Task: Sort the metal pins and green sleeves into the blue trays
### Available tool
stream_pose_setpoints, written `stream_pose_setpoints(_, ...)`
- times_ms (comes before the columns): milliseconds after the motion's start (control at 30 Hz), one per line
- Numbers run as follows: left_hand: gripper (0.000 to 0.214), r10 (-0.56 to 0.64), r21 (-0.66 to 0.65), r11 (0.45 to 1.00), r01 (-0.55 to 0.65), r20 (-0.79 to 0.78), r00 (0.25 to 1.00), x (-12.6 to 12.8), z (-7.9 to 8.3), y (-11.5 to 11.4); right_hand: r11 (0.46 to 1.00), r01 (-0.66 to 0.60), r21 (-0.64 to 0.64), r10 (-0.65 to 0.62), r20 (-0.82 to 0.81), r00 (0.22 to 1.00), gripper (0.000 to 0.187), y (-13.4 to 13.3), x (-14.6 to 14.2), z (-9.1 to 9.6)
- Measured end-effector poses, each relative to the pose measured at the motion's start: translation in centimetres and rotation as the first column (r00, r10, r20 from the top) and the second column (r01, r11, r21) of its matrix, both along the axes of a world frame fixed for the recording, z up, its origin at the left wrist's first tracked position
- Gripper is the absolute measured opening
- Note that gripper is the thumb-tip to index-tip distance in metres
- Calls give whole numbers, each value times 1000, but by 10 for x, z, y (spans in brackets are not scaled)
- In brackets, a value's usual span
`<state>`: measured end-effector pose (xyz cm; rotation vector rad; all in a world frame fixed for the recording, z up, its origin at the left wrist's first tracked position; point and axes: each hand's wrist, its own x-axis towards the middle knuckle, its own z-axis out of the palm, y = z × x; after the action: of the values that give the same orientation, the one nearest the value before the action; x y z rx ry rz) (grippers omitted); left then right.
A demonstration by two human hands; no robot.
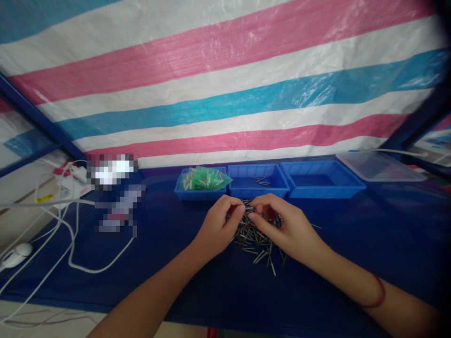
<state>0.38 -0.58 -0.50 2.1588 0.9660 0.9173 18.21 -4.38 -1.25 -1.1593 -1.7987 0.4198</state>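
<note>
A loose pile of thin metal pins (255, 234), like blind rivets, lies on the blue tabletop in front of me. At its left side is my left hand (223, 220), thumb and forefinger pinched together; whatever they hold is too small to make out. My right hand (283, 225) reaches over the pile's right side, fingers curled in and thumb close to the forefinger. Its grip is partly hidden, so what is in it cannot be made out. The fingertips of both hands nearly meet above the pins. Several pins (262, 256) lie scattered toward me.
Behind the pile stand three blue trays: the left tray (200, 193) holds green-and-clear plastic bags (206, 179), the middle tray (243, 188) a few pins, then the right tray (326, 191). A clear lid (382, 166) lies far right. White cables (72, 244) and a mouse (17, 254) are left.
</note>
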Motion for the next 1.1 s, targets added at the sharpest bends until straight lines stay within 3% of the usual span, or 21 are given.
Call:
stream_pose_setpoints(167,22,-24,-46,999,26,36,999,3,-5,-3,994,-52,-98,41,-113,993,13,2,0,-4)
stream_pose_setpoints(467,18,-113,17,993,113,31,993,3,-3,-4,999,-29,-36,25,-110,994,6,-1,-2,0)
stream_pose_setpoints(833,15,-136,48,990,135,4,991,2,-3,-2,996,-62,71,66,-60,996,8,-2,-1,1)
stream_pose_setpoints(1100,3,-35,88,996,31,48,998,0,3,0,994,-39,104,42,-29,999,12,0,0,1)
